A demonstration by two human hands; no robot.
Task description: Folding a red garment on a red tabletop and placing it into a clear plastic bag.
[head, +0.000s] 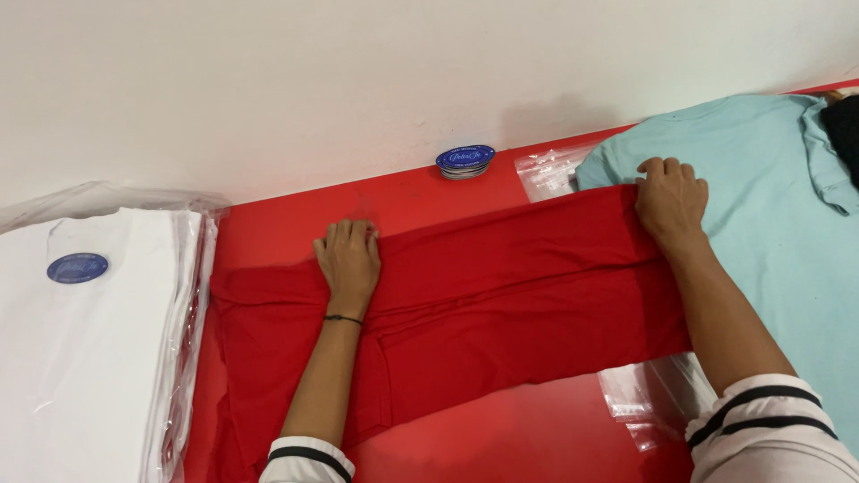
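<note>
One red surface point(501, 447) carries a red garment point(501, 295) spread flat across its middle, between a stack of white bagged items point(80, 358) and a light blue shirt point(769, 206). Both hands press flat on it with fingers spread, gripping nothing: left hand point(349, 259) at the far edge, right hand point(671, 201) at the far right corner.

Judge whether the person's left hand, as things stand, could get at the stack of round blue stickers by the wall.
Probably yes. The left hand lies flat on the red garment, and only bare red table shows between it and the sticker stack at the wall; nothing stands in the way.
</note>
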